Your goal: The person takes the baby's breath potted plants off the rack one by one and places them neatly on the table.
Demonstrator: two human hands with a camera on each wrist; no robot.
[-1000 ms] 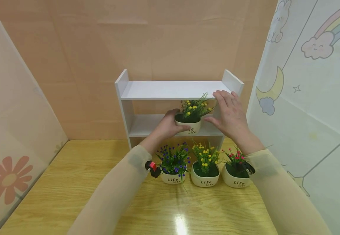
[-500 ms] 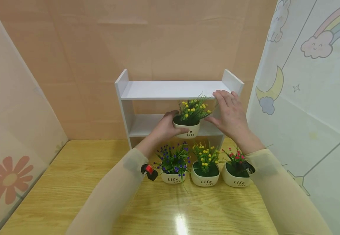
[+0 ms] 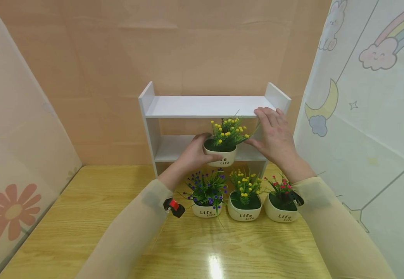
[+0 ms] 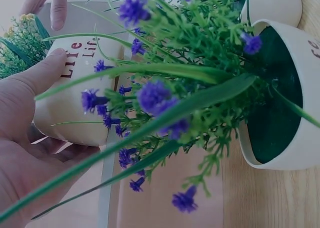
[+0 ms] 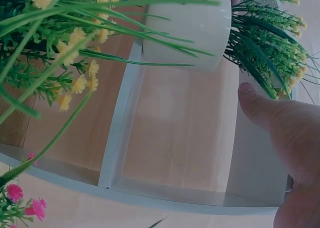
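Note:
My left hand (image 3: 195,153) grips a cream flowerpot (image 3: 225,158) marked "Life", its thumb across the front and its fingers behind. Yellow artificial flowers (image 3: 228,130) lean to the right out of this pot. It is held up in front of the middle board of a white shelf unit (image 3: 202,105). My right hand (image 3: 275,133) rests at the right end of the top board, straight fingers over its front edge. In the right wrist view, the thumb (image 5: 260,106) extends below that board, close to the yellow flowers.
On the wooden table (image 3: 83,224), three similar pots stand in a row before the shelf: purple flowers (image 3: 205,190), yellow flowers (image 3: 244,184) and pink flowers (image 3: 284,186). A printed white wall panel (image 3: 369,116) is at the right, a flower-print one (image 3: 20,128) at the left.
The left hand has drawn the held pot toward me, slightly down and to the left, away from the shelf opening. My right hand has stayed at the top board.

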